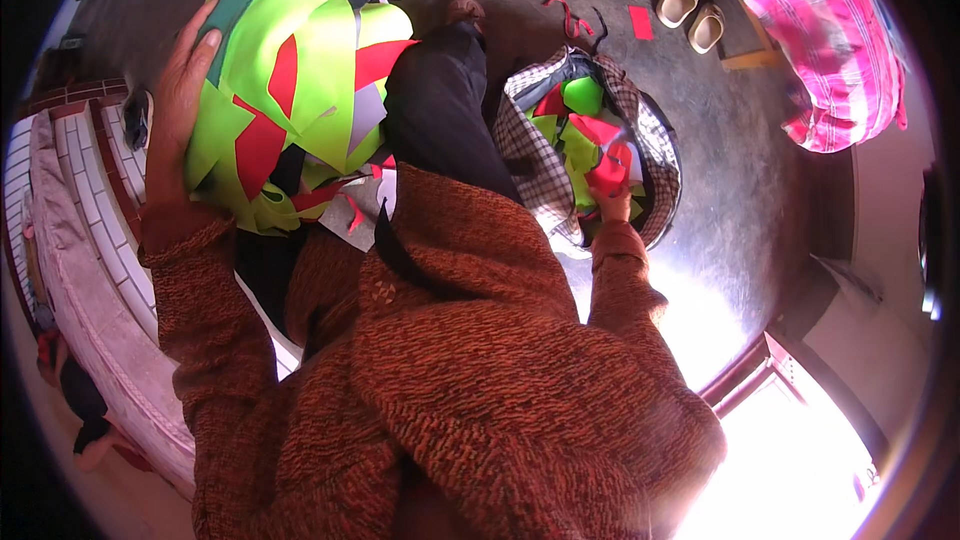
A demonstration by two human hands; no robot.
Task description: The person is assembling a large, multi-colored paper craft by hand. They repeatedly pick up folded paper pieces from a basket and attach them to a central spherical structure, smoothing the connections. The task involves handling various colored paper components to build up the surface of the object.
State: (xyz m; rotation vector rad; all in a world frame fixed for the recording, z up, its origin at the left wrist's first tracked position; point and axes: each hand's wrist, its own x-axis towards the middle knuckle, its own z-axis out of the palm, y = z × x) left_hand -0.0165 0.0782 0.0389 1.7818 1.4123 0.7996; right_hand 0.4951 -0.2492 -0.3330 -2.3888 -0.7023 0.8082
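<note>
A large heap of lime-green, red, grey and dark fabric scraps [310, 70] rises at the left, beside my dark trouser leg. My left hand [180, 90] clasps its outer side, with fingertips over a dark green piece. To the right stands an open checked cloth bag [525, 130] with more green and red scraps in it. My right hand [612, 202] reaches into this bag and is closed on a red fabric scrap [608, 168]. Other scraps partly hide its fingers.
Pale clogs [692, 15] and a red scrap [641, 23] lie on the dark floor at the far right, near pink plaid cloth [810, 30]. Red and black strips [572, 20] lie beyond the bag. White tiled steps [95, 190] are at the left. Bright light enters at the lower right.
</note>
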